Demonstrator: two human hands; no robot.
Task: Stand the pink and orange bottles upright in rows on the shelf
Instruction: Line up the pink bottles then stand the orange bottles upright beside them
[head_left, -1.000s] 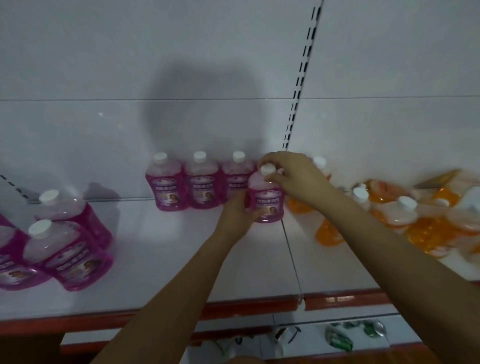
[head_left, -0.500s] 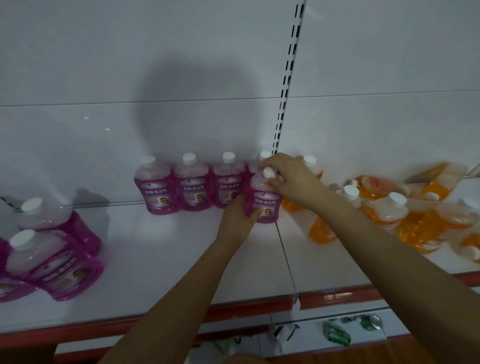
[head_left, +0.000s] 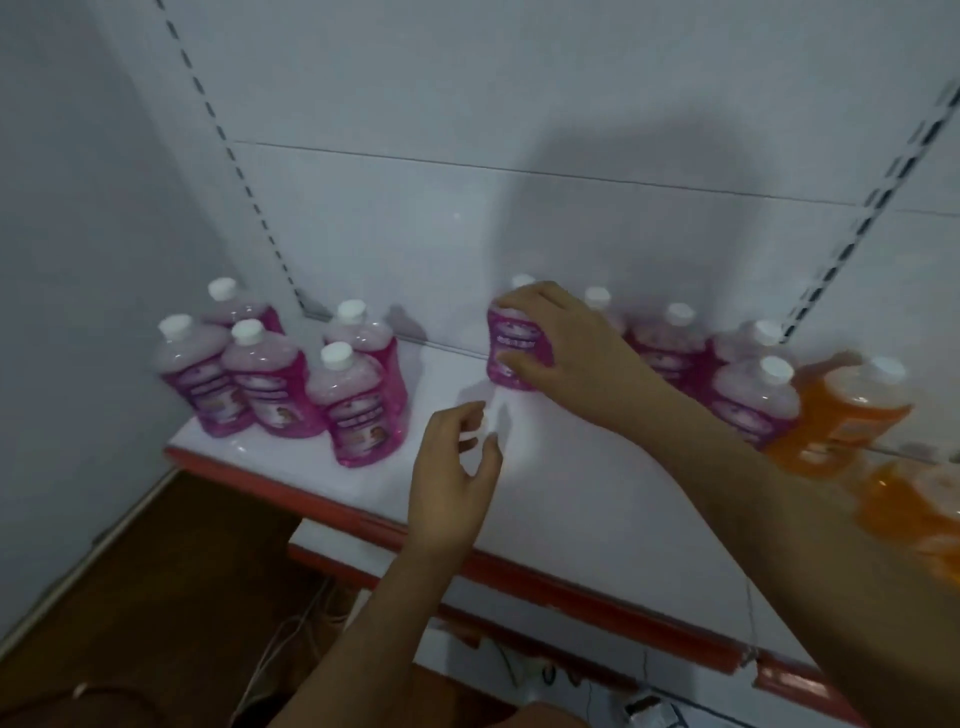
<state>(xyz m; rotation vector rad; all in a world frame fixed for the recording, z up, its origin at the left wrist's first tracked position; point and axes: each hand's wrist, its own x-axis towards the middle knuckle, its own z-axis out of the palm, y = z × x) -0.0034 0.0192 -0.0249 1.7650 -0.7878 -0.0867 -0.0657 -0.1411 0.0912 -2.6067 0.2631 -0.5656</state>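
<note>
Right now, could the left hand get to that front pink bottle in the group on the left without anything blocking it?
Probably yes. The left hand hovers empty above bare shelf, and the front pink bottle stands just to its left with nothing between them.

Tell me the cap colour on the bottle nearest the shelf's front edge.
White cap on that pink bottle, clearest in the head view.

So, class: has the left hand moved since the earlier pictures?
Yes. The left hand has let go of the front pink bottle and drawn back towards the shelf's red front edge, holding nothing.
</note>
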